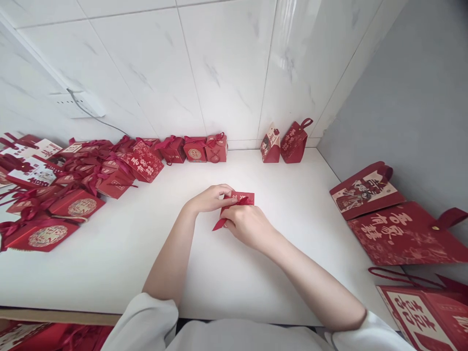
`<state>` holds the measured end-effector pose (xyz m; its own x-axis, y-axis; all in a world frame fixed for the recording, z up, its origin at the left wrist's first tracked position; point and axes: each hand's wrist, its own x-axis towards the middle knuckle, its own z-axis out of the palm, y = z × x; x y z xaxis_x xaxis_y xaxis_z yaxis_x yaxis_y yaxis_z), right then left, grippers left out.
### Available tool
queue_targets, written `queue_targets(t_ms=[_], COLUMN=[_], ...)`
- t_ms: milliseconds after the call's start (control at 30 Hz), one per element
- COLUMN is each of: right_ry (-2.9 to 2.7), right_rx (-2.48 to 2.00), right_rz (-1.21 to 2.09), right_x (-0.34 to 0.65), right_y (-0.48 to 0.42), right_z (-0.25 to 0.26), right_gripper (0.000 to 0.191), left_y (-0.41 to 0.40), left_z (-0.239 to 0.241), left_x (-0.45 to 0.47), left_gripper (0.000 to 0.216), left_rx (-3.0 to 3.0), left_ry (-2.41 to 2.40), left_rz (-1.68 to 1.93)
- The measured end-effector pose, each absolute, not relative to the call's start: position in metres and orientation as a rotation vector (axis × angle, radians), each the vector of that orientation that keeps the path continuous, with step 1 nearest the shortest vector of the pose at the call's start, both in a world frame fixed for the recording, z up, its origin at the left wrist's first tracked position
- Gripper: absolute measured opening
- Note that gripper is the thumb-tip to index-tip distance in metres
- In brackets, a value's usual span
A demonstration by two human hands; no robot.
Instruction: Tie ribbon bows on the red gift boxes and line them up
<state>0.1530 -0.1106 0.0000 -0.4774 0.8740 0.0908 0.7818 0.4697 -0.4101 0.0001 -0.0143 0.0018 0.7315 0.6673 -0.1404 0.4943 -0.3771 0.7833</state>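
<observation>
A small red gift box point(248, 196) with pale gold characters sits on the white table in front of me, largely covered by my hands. My left hand point(210, 199) curls its fingers over the box's far left edge, holding it. Across the near side lies my right hand point(248, 225), its fingers bent closed around a dark red ribbon. One pointed end of the ribbon point(219, 224) sticks out to the left below the fingers. A further bit of ribbon shows above the right knuckles. The exact grip of the fingertips is hidden.
Many finished-looking red boxes with bows point(113, 178) crowd the table's left side and back. Two upright triangular boxes point(294, 141) stand by the tiled wall. Larger red bags point(405, 234) lie along the right side. An open carton point(58, 317) with red items is at lower left.
</observation>
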Motion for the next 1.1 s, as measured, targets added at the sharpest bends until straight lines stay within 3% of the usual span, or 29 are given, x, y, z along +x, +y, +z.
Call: queue_targets(t_ms=[333,600,800,1100], right_ry=[-2.448,-2.464,-2.521,-2.010], right_rx=[-1.539,-1.194,-0.836,-1.344], right_rz=[1.110,0.915,1.506,0.935], right_x=[0.193,0.188,0.195,0.234], right_y=[-0.113,-0.114,-0.117,-0.091], right_z=[0.030,0.022,0.028,0.024], right_gripper=[0.035,0.028,0.024,0.026], left_y=[-0.012,-0.012,-0.013,-0.013], left_z=[-0.002,-0.005,-0.002,-0.002], left_x=[-0.003,-0.002,-0.002,-0.003], left_gripper=[0.038,0.039,0.040,0.042], left_rx=[2.032,1.985,1.944,1.910], left_ry=[0.915,0.986,1.026,0.986], left_rz=[0.296,0.239,0.238,0.219])
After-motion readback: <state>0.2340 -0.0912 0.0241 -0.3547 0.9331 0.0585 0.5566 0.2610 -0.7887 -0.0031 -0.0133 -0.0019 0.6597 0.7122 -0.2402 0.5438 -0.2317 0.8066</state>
